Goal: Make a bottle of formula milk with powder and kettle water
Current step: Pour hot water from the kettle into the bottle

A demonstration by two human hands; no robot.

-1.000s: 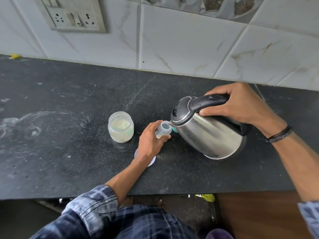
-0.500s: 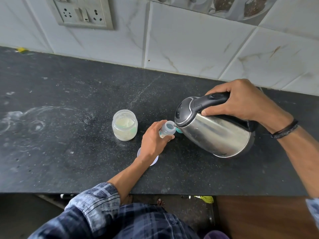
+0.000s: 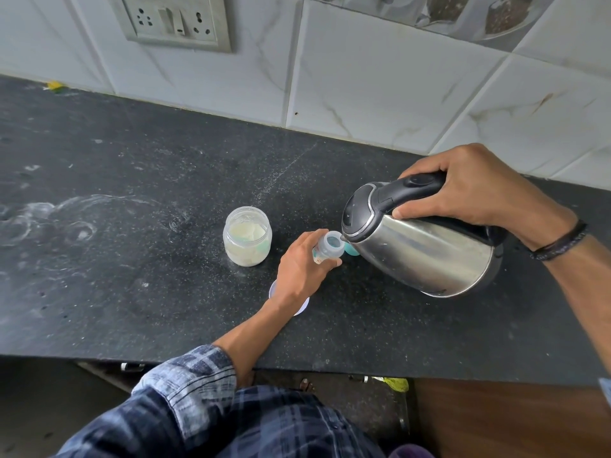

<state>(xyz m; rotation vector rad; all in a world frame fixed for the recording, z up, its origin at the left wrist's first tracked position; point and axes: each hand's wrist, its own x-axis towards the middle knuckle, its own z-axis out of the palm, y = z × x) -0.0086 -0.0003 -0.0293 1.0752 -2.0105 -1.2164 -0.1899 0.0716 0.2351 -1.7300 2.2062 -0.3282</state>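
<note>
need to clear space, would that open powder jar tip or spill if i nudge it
The jar is squat and wide, so it would probably slide on the counter rather than tip. It looks like clear plastic holding powder, so likely light. It has no lid on, so a sharp knock might spill some.
</note>
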